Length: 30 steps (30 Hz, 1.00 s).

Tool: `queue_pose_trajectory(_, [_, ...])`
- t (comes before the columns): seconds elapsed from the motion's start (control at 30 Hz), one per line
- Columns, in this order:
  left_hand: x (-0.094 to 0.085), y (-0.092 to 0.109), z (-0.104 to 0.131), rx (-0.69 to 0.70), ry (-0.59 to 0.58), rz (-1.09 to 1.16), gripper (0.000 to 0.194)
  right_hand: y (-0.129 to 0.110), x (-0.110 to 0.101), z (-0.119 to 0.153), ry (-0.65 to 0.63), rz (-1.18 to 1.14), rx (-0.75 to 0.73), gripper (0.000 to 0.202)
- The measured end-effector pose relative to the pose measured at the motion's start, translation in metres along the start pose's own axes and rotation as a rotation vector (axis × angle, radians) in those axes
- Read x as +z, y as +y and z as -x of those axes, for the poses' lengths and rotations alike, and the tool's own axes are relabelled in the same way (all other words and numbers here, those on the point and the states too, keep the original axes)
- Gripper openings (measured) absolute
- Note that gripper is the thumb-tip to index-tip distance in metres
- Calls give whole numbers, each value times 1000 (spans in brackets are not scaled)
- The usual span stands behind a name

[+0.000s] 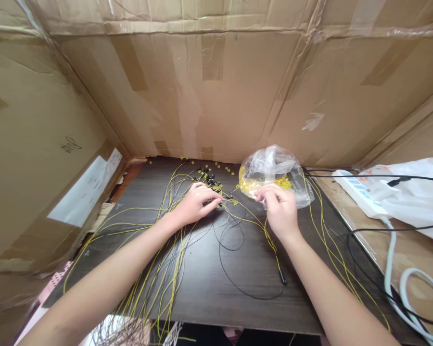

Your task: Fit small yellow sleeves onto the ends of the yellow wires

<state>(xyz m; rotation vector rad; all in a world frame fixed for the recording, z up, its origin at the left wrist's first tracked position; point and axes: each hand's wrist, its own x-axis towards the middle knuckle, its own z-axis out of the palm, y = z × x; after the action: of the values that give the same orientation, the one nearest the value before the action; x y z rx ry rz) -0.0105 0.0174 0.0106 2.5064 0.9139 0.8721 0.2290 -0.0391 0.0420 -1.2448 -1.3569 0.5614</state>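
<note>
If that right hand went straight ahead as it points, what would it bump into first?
Probably the clear plastic bag of yellow pieces; the right hand overlaps it in view, but depth is unclear: they may already touch.

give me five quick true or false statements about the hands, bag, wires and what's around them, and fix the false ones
1. The right hand is nearer the clear bag than the left hand is. True.
2. Only red pieces show in the clear bag. False: the pieces seen in it are yellow.
3. Yellow wires reach over the near edge of the table. True.
4. The power strip is left of the clear bag. False: in the picture, the power strip is right of it.
5. A cardboard wall stands behind the table. True.
</note>
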Motion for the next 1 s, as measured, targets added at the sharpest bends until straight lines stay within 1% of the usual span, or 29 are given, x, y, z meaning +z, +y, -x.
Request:
queue_pose_trajectory(0.1, [0,-2,0,-8,10,10,20,-1,5,6,107,296,-169,19])
queue_pose_trajectory(0.2, [1,-2,0,-14,27,16,20,-4,7,11,202,419,-321,20])
queue_pose_trajectory(0.23, [2,-2,1,-16,33,17,20,-4,7,12,193,427,-364,18])
queue_pose_trajectory(0.27, [2,-2,1,-17,38,17,20,-5,7,13,150,422,-396,13])
queue_pose_trajectory(0.3, [3,-2,1,-18,42,16,20,-4,8,14,72,410,-414,11])
queue_pose_trajectory(0.33, [3,-2,1,-18,45,14,20,-4,8,15,-30,401,-414,14])
queue_pose_trajectory(0.4, [4,-3,1,-16,56,10,20,-1,10,18,-240,434,-378,18])
queue_pose_trajectory(0.47, [4,-3,1,-14,73,6,21,2,13,20,-412,538,-310,14])
queue_pose_trajectory(0.53, [4,-3,2,-10,83,2,21,6,15,20,-540,649,-235,11])
queue_pose_trajectory(0.6, [2,-2,2,-2,82,-2,19,10,16,19,-613,702,-190,10])
queue_pose_trajectory(0.67, [1,-2,3,11,73,-2,16,11,16,17,-625,689,-184,16])
queue_pose_trajectory(0.83, [0,-2,2,23,62,-33,15,10,14,14,-560,507,-200,16])
queue_pose_trajectory(0.9, [0,-2,1,-11,94,-64,18,7,14,14,-529,393,-203,16])
queue_pose_trajectory(1.0, [-1,-4,-1,-107,169,-54,21,3,12,13,-493,229,-190,16])
